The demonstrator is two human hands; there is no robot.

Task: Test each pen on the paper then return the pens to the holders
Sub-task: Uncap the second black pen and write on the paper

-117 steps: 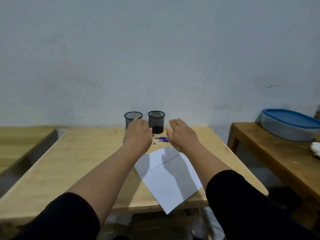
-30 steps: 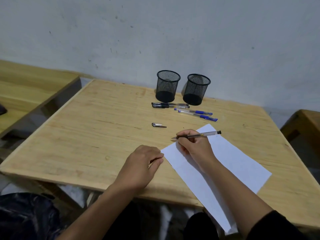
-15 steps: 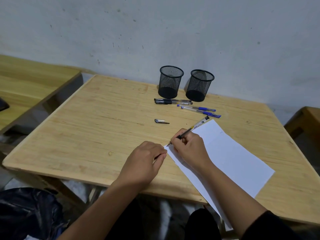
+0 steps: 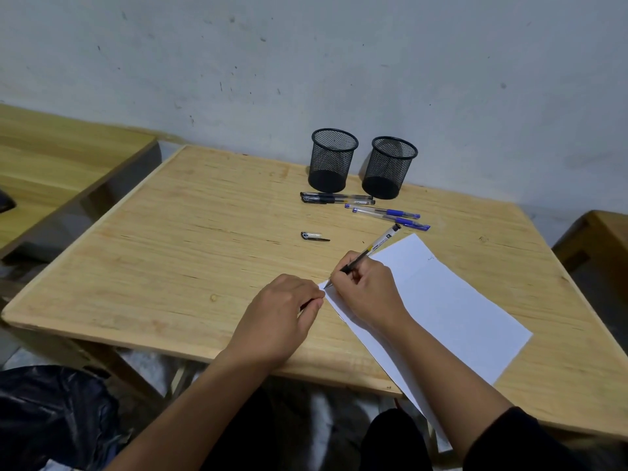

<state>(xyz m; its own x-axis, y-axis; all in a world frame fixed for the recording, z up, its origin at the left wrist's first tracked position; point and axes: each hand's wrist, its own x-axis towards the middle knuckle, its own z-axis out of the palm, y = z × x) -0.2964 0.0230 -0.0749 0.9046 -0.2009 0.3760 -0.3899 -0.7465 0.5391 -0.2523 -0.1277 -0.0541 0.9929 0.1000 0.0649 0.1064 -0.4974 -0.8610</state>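
Pinching pen, right hand, tip at paper | left hand loosely curled, holding nothing

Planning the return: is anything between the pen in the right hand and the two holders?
The pen faces four pens lying before the holders; it can pass above them. Both mouths look open.

We cannot read the tiny mark near the paper top, our right hand hides the pen grip, paper's near corner lost behind our right forearm.
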